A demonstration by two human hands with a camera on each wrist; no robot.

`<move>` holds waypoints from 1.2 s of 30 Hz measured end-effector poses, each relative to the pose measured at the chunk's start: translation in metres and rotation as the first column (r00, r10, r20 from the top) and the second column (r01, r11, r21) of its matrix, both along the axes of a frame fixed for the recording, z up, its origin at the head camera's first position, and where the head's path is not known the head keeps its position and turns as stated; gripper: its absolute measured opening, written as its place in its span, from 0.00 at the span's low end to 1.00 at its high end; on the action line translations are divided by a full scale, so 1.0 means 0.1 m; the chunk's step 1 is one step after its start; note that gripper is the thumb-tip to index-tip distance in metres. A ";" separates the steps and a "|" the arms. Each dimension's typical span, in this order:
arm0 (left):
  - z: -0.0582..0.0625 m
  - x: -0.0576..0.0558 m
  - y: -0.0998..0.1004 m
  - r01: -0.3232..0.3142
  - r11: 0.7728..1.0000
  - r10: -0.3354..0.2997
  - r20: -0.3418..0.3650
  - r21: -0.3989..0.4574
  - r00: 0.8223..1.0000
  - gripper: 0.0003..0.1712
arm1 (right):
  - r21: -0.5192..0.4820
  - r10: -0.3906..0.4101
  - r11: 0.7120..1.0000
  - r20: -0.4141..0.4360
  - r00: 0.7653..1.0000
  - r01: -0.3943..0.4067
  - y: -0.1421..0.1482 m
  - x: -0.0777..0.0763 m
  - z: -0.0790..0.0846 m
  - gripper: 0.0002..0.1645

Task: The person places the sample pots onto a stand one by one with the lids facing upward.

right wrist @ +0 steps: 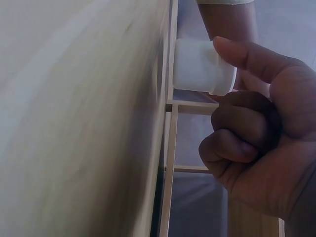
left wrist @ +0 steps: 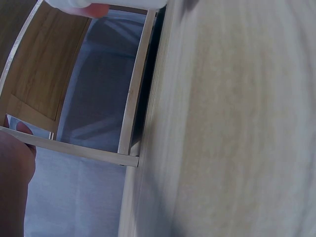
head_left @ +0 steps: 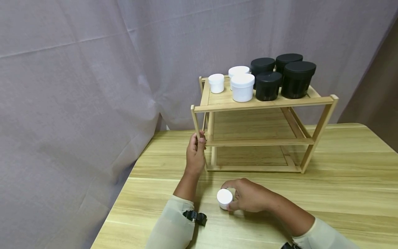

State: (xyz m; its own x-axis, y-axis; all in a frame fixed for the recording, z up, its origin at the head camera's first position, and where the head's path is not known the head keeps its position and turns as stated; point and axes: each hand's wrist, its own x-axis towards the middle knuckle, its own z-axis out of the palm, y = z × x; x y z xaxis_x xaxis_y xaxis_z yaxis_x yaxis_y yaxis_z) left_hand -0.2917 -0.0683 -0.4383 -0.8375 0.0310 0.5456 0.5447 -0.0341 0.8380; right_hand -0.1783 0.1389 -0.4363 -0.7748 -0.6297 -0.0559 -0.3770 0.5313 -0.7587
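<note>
A small white lidded jar (head_left: pixel 224 197) is pinched between the thumb and a finger of my right hand (head_left: pixel 252 195), in front of the wooden rack (head_left: pixel 261 141). In the right wrist view the jar (right wrist: pixel 195 68) is upright relative to the tabletop, its base at or very near the surface; I cannot tell if it touches. The other fingers of that hand are curled into the palm. My left hand (head_left: pixel 196 154) grips the rack's left front post around the middle shelf's height. The left wrist view shows only part of this hand (left wrist: pixel 15 165) at the post.
On the rack's top shelf stand three white jars (head_left: pixel 243 88) at the left and several larger black jars (head_left: pixel 298 79) at the right. Two lower shelves sit beneath. The rack stands on a wood-grain table (head_left: pixel 351 193), with a grey curtain (head_left: pixel 93 86) behind and to the left.
</note>
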 end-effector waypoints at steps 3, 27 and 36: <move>0.01 0.00 0.00 0.000 1.000 0.000 0.000 0.007 1.000 0.20 | -0.003 0.001 1.000 0.018 1.000 -0.001 0.00 0.00 0.02 0.27; 0.02 0.01 0.01 -0.007 1.000 0.007 0.002 0.007 1.000 0.20 | 0.017 -0.132 0.991 -0.015 0.991 0.132 0.06 0.11 0.21 0.28; -0.01 -0.02 0.01 -0.016 1.000 0.016 0.006 -0.012 1.000 0.21 | 0.002 -0.215 0.977 -0.037 0.976 0.215 0.10 0.15 0.31 0.30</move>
